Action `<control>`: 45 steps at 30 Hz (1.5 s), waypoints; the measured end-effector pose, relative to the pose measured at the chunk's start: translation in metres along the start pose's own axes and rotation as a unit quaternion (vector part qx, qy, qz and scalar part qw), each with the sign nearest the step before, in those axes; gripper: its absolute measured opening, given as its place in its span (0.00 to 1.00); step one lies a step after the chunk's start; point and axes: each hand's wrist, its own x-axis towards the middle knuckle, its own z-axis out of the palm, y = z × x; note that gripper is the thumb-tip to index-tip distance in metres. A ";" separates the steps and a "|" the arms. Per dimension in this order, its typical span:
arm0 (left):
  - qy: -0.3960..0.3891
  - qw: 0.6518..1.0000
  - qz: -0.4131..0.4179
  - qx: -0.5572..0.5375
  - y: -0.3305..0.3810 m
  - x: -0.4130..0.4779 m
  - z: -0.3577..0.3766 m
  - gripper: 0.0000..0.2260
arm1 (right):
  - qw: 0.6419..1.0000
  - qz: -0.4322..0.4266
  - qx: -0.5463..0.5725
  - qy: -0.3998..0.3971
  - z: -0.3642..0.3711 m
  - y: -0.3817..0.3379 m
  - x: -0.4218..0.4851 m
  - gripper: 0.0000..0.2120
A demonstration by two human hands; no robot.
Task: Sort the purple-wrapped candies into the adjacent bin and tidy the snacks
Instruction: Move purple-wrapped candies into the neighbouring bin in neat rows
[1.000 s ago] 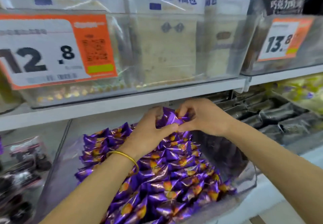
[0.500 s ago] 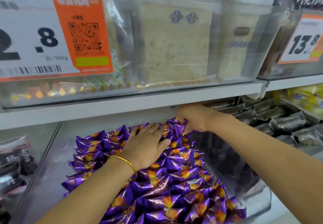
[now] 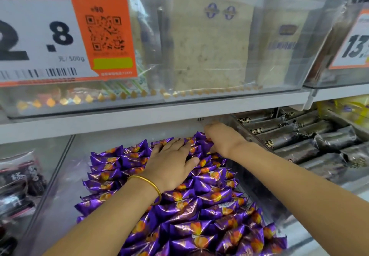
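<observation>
Purple-wrapped candies (image 3: 199, 211) with orange marks fill a clear plastic bin (image 3: 58, 178) on the lower shelf. My left hand (image 3: 171, 162), with a gold bangle on the wrist, lies flat on top of the pile with straight fingers. My right hand (image 3: 223, 140) reaches to the back of the same bin, just under the shelf edge. Its fingertips touch the rearmost candies; the fingers are mostly hidden, so I cannot tell whether they hold one.
To the right is a bin of dark-wrapped bars (image 3: 299, 136). Dark snack packets (image 3: 18, 186) sit in the bin on the left. The white shelf edge (image 3: 119, 122) hangs low over the candies, with clear bread bins and orange price tags (image 3: 65, 28) above.
One second ago both hands held a purple candy above the pile. Since then the left hand has flattened onto the candies and the right hand has moved to the back of the bin.
</observation>
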 end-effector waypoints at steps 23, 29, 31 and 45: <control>0.207 0.974 0.006 -0.089 -0.049 -0.178 -0.060 0.29 | 0.925 -0.154 0.318 0.140 -0.057 -0.140 -0.119 0.16; 0.268 0.945 -0.147 -0.119 -0.140 -0.266 -0.052 0.20 | 0.898 -0.300 0.308 0.097 -0.062 -0.271 -0.100 0.15; 0.294 0.927 -0.199 -0.123 -0.158 -0.286 -0.050 0.15 | 0.908 -0.298 0.288 0.066 -0.057 -0.311 -0.071 0.20; 0.315 0.898 -0.256 -0.170 -0.196 -0.314 -0.039 0.14 | 0.962 -0.255 0.089 -0.046 -0.035 -0.417 0.043 0.54</control>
